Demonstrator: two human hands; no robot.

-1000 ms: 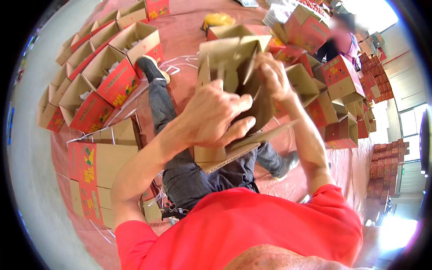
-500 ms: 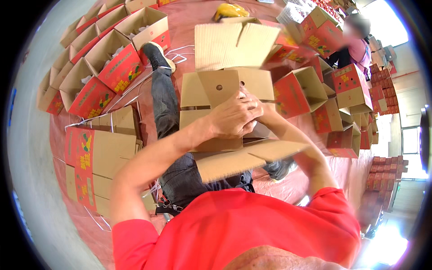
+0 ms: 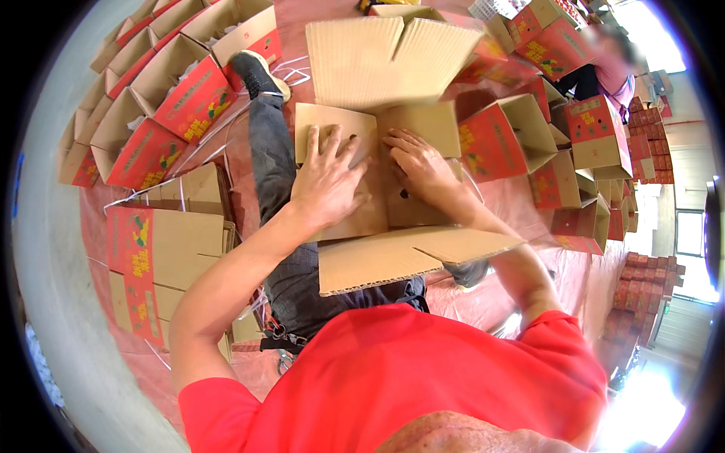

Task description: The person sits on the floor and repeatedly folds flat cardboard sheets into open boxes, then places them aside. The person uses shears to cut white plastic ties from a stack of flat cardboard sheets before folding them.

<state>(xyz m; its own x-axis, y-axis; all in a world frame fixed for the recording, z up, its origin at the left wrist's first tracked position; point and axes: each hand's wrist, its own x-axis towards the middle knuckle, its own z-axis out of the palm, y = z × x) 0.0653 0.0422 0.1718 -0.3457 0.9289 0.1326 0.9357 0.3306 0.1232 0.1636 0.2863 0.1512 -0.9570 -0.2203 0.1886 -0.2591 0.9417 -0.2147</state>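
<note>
A brown cardboard box stands between my legs, its far and near slotted flaps spread outward. Flat on the left inner panel of the box lies my left hand, fingers spread beside a round hole. My right hand presses the right inner panel with its fingers stretched out and close together. Another round hole shows just below that hand. A fold line runs between the two panels. The near flap sticks out toward my body, over my lap. Neither hand grips anything.
To the left lies a stack of flattened boxes with white straps. Rows of open red-and-brown boxes fill the far left. More open boxes are piled on the right, where a person sits. A red sheet covers the floor.
My hands were together over the middle of the box; now they are apart, each flat on an inner panel. Those panels have opened out, and the far flap appears slightly farther left.
</note>
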